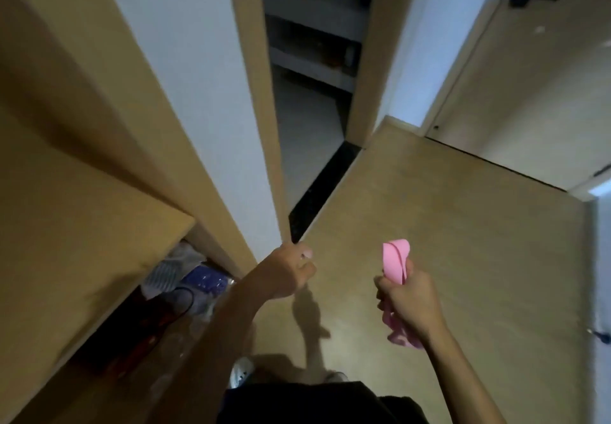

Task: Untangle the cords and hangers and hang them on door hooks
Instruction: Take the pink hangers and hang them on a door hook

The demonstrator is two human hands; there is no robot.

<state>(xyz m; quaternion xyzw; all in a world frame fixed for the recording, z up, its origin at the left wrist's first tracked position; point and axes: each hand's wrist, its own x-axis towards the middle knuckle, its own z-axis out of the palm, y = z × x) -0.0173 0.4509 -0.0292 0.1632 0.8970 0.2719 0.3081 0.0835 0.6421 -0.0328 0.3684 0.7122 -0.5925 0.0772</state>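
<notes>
Because the right hand [408,304] clamps its fingers round only the middle of the pink bundle [395,258], the loops trailing below the fist could slip free or knot tighter; the left hand [291,271] is curled just beside the door edge [261,126], and I cannot tell whether it pinches anything; no hook shows farther up, so a hurried reach may miss.

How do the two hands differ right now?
The right hand grips a pink bundle; the left hand has curled fingers, and whether it holds anything is unclear. The left hand is at the door frame; the right hand is over open floor. Both are bare, held out front.
</notes>
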